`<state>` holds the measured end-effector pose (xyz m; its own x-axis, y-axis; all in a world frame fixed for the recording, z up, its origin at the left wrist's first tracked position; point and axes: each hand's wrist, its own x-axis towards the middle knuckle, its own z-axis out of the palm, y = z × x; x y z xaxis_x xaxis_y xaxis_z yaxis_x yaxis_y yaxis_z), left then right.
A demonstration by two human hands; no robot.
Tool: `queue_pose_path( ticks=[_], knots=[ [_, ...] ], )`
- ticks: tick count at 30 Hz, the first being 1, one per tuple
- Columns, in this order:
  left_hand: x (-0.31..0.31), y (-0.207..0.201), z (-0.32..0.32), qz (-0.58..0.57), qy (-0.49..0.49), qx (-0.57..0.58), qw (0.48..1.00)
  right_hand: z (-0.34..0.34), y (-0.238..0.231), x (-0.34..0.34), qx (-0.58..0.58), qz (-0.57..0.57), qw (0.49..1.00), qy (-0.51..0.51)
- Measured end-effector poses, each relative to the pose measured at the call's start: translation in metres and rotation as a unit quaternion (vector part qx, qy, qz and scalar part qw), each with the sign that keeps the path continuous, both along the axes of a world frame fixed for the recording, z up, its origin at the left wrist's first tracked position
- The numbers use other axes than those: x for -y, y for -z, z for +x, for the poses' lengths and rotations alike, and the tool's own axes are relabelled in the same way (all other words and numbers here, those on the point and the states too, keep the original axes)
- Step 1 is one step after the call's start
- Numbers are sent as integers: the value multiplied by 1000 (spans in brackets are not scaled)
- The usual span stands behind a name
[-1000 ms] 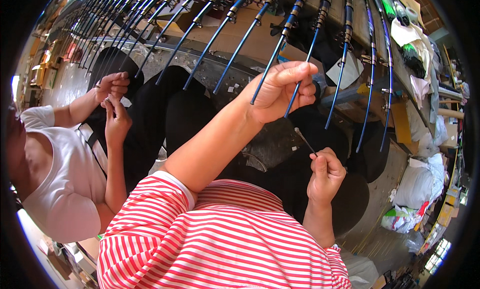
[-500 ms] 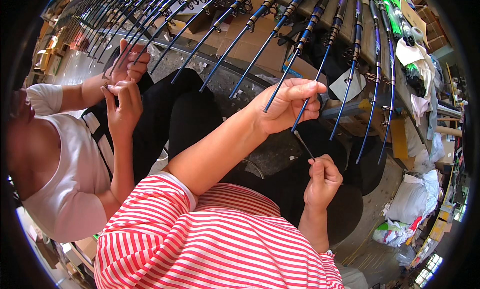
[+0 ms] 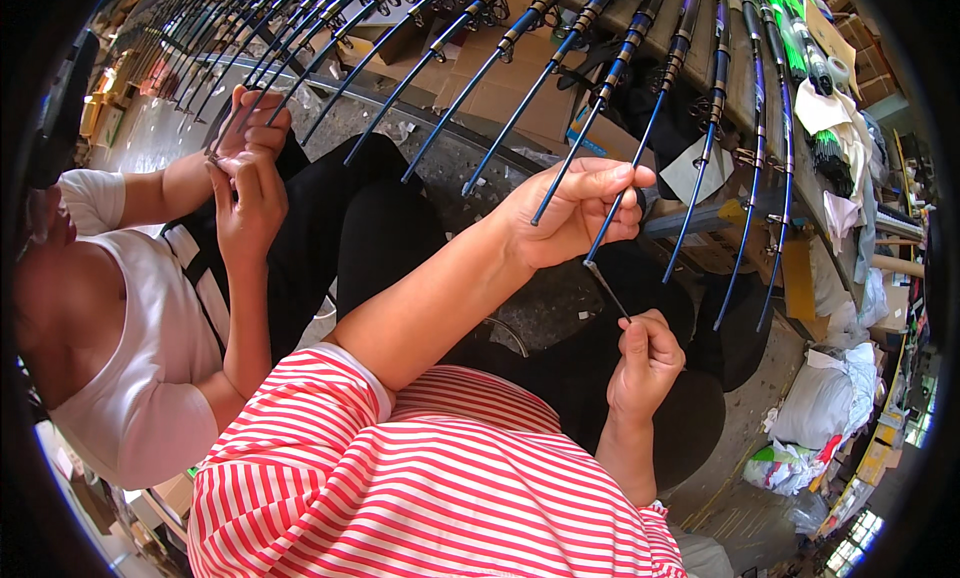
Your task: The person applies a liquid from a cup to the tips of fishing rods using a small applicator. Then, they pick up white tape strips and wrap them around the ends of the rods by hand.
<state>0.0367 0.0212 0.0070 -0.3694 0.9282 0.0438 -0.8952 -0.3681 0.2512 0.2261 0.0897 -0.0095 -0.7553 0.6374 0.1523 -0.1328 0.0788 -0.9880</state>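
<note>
At two o'clock from centre, left hand (image 3: 583, 213): pinched one blue rod (image 3: 600, 235) near its lower end, thumb brought against forefinger, remaining fingers curled loosely behind.
Blue rod: slanted through that pinch toward seven o'clock, ending just above the right hand (image 3: 648, 363).
Right hand: clamped at four o'clock, thumb and fingers together on the lower part of a thin dark stick (image 3: 610, 292).
Thin dark stick: pointed toward eleven o'clock, pale tip at the rod's end, seemingly touching, though too small to be sure.
Stage at this rod: judged as under way, with both hands engaged at the same end and neither let go.
Neighbouring rod (image 3: 563, 168): passed across the left palm toward seven o'clock, outside the pinch, without any stick at its end.
Rods farther right (image 3: 690, 216): hung toward two and three o'clock, free of both hands.
Finished or left: impossible to tell apart along the row, with blue ends looking alike on either side; judged as only one rod in hand out of many.
Co-worker's hands (image 3: 250, 188): held close together at ten o'clock, near other rod ends.
Surroundings: included cardboard (image 3: 515, 78) at twelve o'clock and a white bundle (image 3: 818, 398) toward four.
</note>
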Motion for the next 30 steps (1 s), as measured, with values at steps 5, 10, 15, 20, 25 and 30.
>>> queue_pose_path(
  ticks=[5, 10, 15, 20, 25, 30],
  knots=[
    [1, 0, -1, 10, 5, 5, 1000, 0, 0, -1, 2, 0, 1000, 1],
    [4, -4, -1, -7, 19, 31, 999, 1, -2, 1, 10, -4, 1000, 5],
    [1, 2, 1, 35, 28, 26, 999, -1, -4, 2, 2, -10, 1000, 10],
    [2, 13, -3, 63, 27, 9, 998, 1, -1, -1, 0, -9, 1000, 12],
    [0, -1, -1, 8, 41, 71, 997, 12, 2, -10, 14, -7, 999, 32],
    [-18, 11, 9, -48, 46, 29, 997, 29, 3, -24, -33, -54, 997, 34]
  ],
)
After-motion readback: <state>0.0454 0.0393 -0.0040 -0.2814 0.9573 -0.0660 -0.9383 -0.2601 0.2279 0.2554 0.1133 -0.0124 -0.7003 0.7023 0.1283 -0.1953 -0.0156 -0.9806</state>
